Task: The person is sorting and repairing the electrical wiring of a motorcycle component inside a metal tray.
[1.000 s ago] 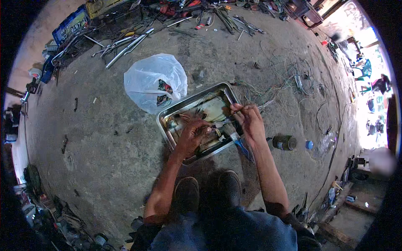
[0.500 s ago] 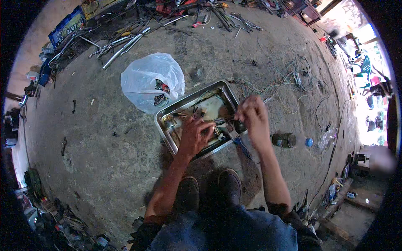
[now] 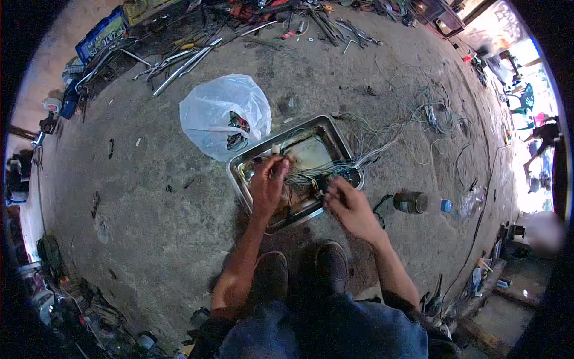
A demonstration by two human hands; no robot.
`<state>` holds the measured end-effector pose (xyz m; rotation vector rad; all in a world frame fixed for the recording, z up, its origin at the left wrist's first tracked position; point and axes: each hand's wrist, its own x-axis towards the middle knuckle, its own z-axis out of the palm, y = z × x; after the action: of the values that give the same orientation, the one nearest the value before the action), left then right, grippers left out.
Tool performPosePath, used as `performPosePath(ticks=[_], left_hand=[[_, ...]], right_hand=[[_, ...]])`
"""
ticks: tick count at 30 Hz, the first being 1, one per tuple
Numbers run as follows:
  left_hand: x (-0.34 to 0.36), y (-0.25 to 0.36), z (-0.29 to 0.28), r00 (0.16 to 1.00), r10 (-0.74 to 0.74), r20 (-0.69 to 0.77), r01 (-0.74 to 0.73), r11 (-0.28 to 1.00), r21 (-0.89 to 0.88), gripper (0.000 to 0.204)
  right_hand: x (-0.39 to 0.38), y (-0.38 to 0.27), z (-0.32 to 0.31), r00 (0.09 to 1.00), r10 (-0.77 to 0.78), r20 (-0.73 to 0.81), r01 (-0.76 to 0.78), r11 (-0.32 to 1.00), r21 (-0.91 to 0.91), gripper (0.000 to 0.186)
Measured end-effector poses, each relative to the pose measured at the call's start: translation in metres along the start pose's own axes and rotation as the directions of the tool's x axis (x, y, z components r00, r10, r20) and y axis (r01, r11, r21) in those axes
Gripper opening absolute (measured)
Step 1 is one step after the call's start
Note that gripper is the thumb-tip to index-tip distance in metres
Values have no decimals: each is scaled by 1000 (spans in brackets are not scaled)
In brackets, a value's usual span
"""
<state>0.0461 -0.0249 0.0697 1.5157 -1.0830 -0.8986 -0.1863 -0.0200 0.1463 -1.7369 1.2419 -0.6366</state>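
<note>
A shallow metal tray [image 3: 239, 189] sits at a slant on the floor before my shoes, holding brownish residue and tangled wires. Over its left half, my left hand [image 3: 268, 186] is closed, fingertips pinching a bundle of thin wires [image 3: 317, 170] that stretches rightward across the tray and over its far right rim. A small pale piece [image 3: 276, 148] shows just beyond these fingertips. My right hand [image 3: 354, 209] is at the tray's near right edge, fingers curled together beside small dark parts; what they hold is hidden.
A white plastic bag [image 3: 221, 113] with wires inside stands beyond the tray. Loose wires [image 3: 412, 116] spread on the floor at the far right. A jar [image 3: 410, 202] and a blue cap [image 3: 446, 206] lie right of the tray. Metal tools [image 3: 185, 69] line the far side.
My right hand has come down and nearer, from over the tray's right rim to its near right corner. My left fingers, spread before, are now closed on wires slightly farther away.
</note>
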Motion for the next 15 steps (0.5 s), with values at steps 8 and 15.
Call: performPosePath(ticks=[8,15], left_hand=[[-8,8,-3,996,78,50,-84,989,119,22],[-24,8,7,986,-31,161,31,1000,4,37]], right_hand=[[-75,-1,-92,880,451,-147,-470,870,-148,20],[-144,43,-86,864,468,-185,-488,688,-537,43]])
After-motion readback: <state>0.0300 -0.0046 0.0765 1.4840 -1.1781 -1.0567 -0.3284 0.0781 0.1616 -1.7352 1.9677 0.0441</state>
